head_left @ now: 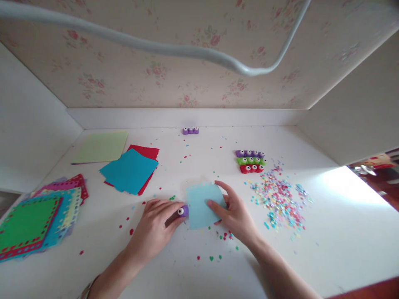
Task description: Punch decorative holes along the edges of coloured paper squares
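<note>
My left hand (158,222) is closed around a small purple craft punch (183,211) with a white and black button on top. The punch meets the left edge of a light blue paper square (204,207). Along the paper's top edge runs a row of small punched notches. On the right side my right hand (232,209) grips the same sheet, thumb on its face and fingers at and behind the edge. Red and green paper bits (226,236) lie on the table just below the sheet.
Purple, green and red punches (251,161) stand in rows at right, beside a heap of confetti (283,195). Three purple punches (190,131) sit near the back. At left are blue sheets (129,170), pale green sheets (101,146) and a stack of punched sheets (29,224).
</note>
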Action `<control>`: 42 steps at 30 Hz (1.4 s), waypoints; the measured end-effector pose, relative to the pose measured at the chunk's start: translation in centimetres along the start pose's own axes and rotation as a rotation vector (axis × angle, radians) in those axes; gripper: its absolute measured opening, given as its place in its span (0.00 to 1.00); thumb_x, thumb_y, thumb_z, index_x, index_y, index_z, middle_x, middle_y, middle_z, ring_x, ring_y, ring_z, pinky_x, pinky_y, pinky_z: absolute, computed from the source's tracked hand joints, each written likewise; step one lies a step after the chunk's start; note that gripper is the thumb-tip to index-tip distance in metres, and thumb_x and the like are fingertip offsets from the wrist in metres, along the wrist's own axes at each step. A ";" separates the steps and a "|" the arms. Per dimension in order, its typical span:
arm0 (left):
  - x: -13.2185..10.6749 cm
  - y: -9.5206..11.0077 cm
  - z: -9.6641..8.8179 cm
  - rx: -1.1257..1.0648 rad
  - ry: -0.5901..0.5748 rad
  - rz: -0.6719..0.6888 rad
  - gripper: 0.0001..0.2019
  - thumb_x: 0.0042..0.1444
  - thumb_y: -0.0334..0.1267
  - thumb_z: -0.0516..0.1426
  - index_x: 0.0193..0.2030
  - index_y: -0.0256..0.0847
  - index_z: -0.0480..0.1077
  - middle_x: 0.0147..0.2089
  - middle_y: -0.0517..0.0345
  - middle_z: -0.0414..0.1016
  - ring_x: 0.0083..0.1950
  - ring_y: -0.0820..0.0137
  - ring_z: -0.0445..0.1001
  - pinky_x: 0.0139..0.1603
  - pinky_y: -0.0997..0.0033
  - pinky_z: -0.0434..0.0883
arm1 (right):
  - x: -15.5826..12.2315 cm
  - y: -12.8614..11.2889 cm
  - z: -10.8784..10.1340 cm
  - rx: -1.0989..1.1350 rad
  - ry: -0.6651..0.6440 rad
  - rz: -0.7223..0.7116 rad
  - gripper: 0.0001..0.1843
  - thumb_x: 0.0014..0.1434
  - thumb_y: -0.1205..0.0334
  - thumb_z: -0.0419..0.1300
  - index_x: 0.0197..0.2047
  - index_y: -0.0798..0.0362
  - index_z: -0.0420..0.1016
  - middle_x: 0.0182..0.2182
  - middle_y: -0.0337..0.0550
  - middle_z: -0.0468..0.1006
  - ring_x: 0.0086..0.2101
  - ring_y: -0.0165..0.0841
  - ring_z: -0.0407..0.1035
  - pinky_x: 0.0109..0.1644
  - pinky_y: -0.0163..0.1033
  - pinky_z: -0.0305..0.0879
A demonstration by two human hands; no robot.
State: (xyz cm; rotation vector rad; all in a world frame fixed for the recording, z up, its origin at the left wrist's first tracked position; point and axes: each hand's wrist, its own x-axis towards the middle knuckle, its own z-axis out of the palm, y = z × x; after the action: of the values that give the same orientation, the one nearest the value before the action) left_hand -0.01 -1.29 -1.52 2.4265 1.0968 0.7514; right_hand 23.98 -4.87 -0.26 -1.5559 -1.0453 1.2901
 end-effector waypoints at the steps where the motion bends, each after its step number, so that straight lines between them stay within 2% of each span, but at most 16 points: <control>1: 0.0 0.0 0.0 0.003 -0.007 0.008 0.13 0.60 0.40 0.61 0.52 0.48 0.71 0.47 0.59 0.81 0.47 0.63 0.78 0.51 0.57 0.69 | 0.0 -0.1 0.0 -0.014 0.003 0.000 0.35 0.57 0.47 0.64 0.63 0.46 0.58 0.32 0.38 0.78 0.21 0.29 0.71 0.20 0.35 0.71; 11: 0.0 -0.1 0.1 0.040 -0.034 0.064 0.15 0.61 0.40 0.61 0.55 0.47 0.70 0.47 0.57 0.80 0.49 0.62 0.77 0.53 0.56 0.68 | -0.3 -0.4 0.0 -0.124 0.052 0.014 0.33 0.57 0.49 0.64 0.63 0.45 0.62 0.34 0.41 0.80 0.19 0.30 0.71 0.19 0.36 0.70; 19: 0.0 -0.1 0.1 0.027 -0.024 0.048 0.13 0.61 0.40 0.61 0.53 0.47 0.70 0.46 0.58 0.80 0.48 0.63 0.77 0.52 0.59 0.67 | -0.1 0.1 0.0 -0.031 -0.005 0.036 0.34 0.57 0.48 0.64 0.63 0.44 0.59 0.37 0.43 0.79 0.23 0.32 0.74 0.21 0.37 0.74; 27: 0.0 0.0 0.0 0.034 -0.019 0.061 0.14 0.61 0.40 0.61 0.53 0.46 0.70 0.46 0.58 0.80 0.48 0.63 0.76 0.52 0.60 0.66 | -0.5 0.0 0.1 -0.194 -0.003 0.047 0.32 0.58 0.49 0.63 0.63 0.41 0.58 0.36 0.39 0.76 0.20 0.30 0.73 0.20 0.38 0.74; 37: 0.0 -0.1 0.0 0.008 -0.013 0.051 0.14 0.60 0.37 0.62 0.53 0.47 0.70 0.45 0.59 0.80 0.47 0.65 0.75 0.52 0.62 0.66 | -0.6 0.2 0.4 -0.132 -0.036 0.055 0.33 0.59 0.49 0.62 0.64 0.40 0.56 0.36 0.39 0.75 0.22 0.32 0.74 0.21 0.38 0.74; 40: 0.0 -0.1 0.0 0.021 -0.029 0.060 0.14 0.60 0.38 0.62 0.53 0.47 0.70 0.45 0.59 0.80 0.47 0.65 0.75 0.52 0.61 0.66 | -0.9 0.3 0.6 -0.265 -0.055 0.005 0.33 0.61 0.49 0.60 0.65 0.42 0.55 0.34 0.39 0.75 0.22 0.32 0.73 0.23 0.39 0.74; 42: 0.0 -0.1 -0.1 0.024 -0.044 0.076 0.15 0.60 0.39 0.61 0.53 0.46 0.70 0.46 0.59 0.80 0.48 0.65 0.75 0.52 0.61 0.66 | -1.1 0.2 0.4 -0.475 -0.006 -0.127 0.34 0.61 0.49 0.60 0.67 0.45 0.55 0.32 0.41 0.75 0.25 0.35 0.73 0.28 0.43 0.76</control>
State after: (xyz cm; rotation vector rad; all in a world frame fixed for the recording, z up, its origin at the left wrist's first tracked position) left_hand -0.11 -1.23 -1.47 2.5046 1.0074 0.7088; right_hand 23.45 -5.89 -0.19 -1.7937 -1.5073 1.0031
